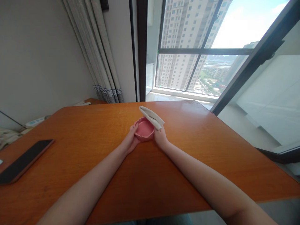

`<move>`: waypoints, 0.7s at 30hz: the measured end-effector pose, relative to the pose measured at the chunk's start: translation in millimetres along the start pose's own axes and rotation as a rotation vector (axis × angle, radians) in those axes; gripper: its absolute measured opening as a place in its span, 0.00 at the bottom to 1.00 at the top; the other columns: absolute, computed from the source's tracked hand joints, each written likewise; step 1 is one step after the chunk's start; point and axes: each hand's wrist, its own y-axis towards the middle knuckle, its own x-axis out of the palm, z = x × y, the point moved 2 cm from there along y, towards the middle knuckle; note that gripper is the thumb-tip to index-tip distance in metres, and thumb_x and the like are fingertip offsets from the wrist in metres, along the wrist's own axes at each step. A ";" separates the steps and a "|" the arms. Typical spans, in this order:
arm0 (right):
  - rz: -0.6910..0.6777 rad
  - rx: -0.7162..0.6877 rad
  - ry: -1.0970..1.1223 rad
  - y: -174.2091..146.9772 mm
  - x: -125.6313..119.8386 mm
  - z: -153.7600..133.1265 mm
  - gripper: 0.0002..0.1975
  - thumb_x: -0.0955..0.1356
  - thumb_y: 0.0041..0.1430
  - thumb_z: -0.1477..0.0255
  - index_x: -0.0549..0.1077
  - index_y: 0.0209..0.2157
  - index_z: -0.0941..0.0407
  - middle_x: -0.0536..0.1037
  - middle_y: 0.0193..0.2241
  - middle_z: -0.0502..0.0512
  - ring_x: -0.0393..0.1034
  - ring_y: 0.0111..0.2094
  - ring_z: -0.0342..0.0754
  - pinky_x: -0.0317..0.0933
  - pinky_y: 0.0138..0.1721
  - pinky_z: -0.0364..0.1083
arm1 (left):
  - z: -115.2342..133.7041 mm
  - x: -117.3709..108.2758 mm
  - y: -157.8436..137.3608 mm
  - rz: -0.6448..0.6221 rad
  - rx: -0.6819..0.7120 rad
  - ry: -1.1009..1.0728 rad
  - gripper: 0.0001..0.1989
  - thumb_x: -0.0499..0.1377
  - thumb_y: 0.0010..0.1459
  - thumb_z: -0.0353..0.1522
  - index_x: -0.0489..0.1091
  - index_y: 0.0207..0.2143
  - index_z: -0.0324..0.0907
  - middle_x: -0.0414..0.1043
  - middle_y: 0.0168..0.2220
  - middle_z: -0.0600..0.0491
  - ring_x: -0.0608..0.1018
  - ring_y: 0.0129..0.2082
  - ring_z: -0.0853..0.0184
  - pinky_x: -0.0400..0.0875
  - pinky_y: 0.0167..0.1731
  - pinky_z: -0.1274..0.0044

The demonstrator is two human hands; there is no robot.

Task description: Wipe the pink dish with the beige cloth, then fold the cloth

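Observation:
A small pink round dish [144, 128] with a notched rim is held just above the table, its hollow side turned toward me. My left hand [133, 137] grips its left side, thumb over the rim and fingers underneath. At the dish's right side, my right hand [160, 137] holds a folded whitish cloth [152, 116] against the upper right rim. The cloth hides most of the right hand's fingers.
The brown wooden table [187, 175] spreads under both arms. A dark phone or tablet [24, 161] lies at the left. A white power strip [35, 122] is beyond the left edge. Behind stand a curtain [98, 56] and a window [201, 51].

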 end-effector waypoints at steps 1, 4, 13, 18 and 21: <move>-0.029 0.018 -0.001 1.4 -0.5 -0.6 0.21 0.57 0.63 0.61 0.67 0.54 0.51 0.69 0.55 0.54 0.57 0.59 0.51 0.53 0.60 0.52 | -0.5 -0.9 0.3 0.010 -0.003 -0.003 0.22 0.59 0.54 0.36 0.65 0.52 0.46 0.66 0.55 0.48 0.70 0.53 0.57 0.71 0.46 0.64; -0.011 0.059 -0.039 -3.9 6.9 0.1 0.23 0.58 0.63 0.60 0.66 0.55 0.53 0.69 0.55 0.55 0.54 0.60 0.50 0.50 0.61 0.53 | -1.5 -5.3 4.2 0.096 0.002 -0.057 0.19 0.58 0.53 0.31 0.67 0.49 0.43 0.70 0.50 0.47 0.72 0.50 0.59 0.71 0.47 0.66; 0.096 0.146 -0.085 -27.2 32.5 12.7 0.30 0.57 0.64 0.59 0.46 0.64 0.53 0.52 0.64 0.55 0.38 0.65 0.48 0.38 0.65 0.54 | 3.1 -5.6 7.3 0.142 0.138 -0.145 0.18 0.57 0.56 0.40 0.67 0.48 0.44 0.72 0.48 0.48 0.75 0.46 0.62 0.73 0.43 0.70; 0.095 0.069 -0.061 -7.3 12.0 8.0 0.26 0.52 0.65 0.60 0.54 0.62 0.54 0.62 0.59 0.54 0.46 0.64 0.47 0.42 0.64 0.53 | 2.8 -2.2 0.8 0.064 0.039 -0.019 0.22 0.57 0.55 0.43 0.67 0.51 0.45 0.69 0.52 0.46 0.75 0.44 0.59 0.75 0.35 0.70; 0.045 0.077 -0.006 -0.5 7.0 5.4 0.26 0.53 0.65 0.60 0.58 0.60 0.55 0.67 0.56 0.56 0.52 0.61 0.48 0.48 0.62 0.52 | 1.4 -4.7 0.5 0.090 -0.032 -0.004 0.23 0.59 0.54 0.40 0.66 0.52 0.45 0.70 0.51 0.46 0.75 0.45 0.58 0.75 0.37 0.67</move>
